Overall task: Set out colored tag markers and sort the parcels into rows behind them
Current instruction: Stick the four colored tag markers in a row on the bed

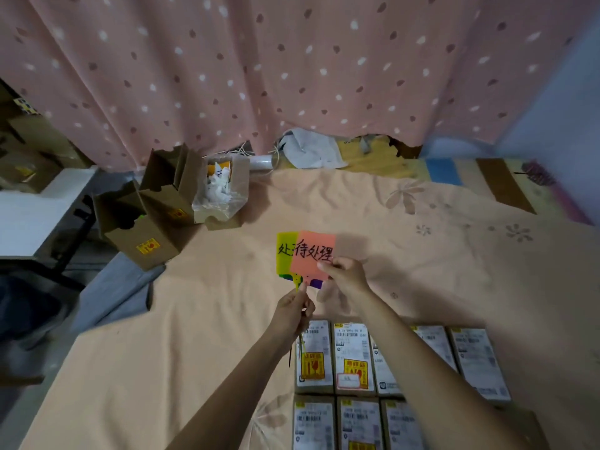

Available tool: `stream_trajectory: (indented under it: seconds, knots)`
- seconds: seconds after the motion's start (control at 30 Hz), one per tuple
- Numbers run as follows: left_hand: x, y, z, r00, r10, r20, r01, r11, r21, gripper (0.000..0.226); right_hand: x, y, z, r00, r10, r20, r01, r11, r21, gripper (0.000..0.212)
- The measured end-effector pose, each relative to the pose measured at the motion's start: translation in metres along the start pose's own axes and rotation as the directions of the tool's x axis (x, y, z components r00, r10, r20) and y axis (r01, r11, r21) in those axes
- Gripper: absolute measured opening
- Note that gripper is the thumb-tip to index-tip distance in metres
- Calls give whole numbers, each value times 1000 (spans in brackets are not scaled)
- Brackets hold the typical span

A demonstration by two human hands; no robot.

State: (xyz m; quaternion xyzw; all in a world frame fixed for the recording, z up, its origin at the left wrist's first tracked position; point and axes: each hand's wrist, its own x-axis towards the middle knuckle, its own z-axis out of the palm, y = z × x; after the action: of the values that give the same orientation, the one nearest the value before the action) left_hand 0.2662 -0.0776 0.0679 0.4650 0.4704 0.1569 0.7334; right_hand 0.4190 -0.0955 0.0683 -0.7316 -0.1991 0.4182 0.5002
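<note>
Held above the middle of the bed [422,254]: pink tag [313,253] pinched by right hand [345,276], yellow tag [285,251] stem pinched by left hand [293,308]. Parcels [357,358] lay in rows by the near edge.

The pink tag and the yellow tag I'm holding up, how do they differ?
The pink tag sits in front, its whole handwritten black text showing; the yellow tag is fanned out behind it to the left, only its first character showing. The right hand pinches the pink tag's lower right corner; the left hand pinches the thin yellow tail under the yellow tag. Both are flat coloured cards with black writing, held above the bedsheet.
</note>
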Motion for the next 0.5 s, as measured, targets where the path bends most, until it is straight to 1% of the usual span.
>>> stream_trajectory:
  seconds: [0.07,0.17,0.23,0.33,0.4,0.5]
  knots:
    - [2,1,-3,1000,3,-26,-4,1000,-17,50,4,0,6,1000,14,15,-15,998,61,20]
    - [8,6,-12,998,2,-57,-3,1000,-20,50,12,2,18,1000,-15,23,12,994,106,26]
    - [14,9,-19,998,13,-62,-14,1000,-18,49,16,-5,25,998,-62,-5,62,996,69,14]
    - [23,11,-28,999,12,-49,-15,999,-51,44,36,-23,31,984,-151,-98,150,989,-22,23]
    - [27,10,-38,998,-1,-55,-2,999,-49,42,56,-38,33,969,-159,-190,163,987,1,23]
    - [34,10,-63,992,-9,-123,3,999,-48,45,92,-61,37,925,-158,-347,189,980,58,20]
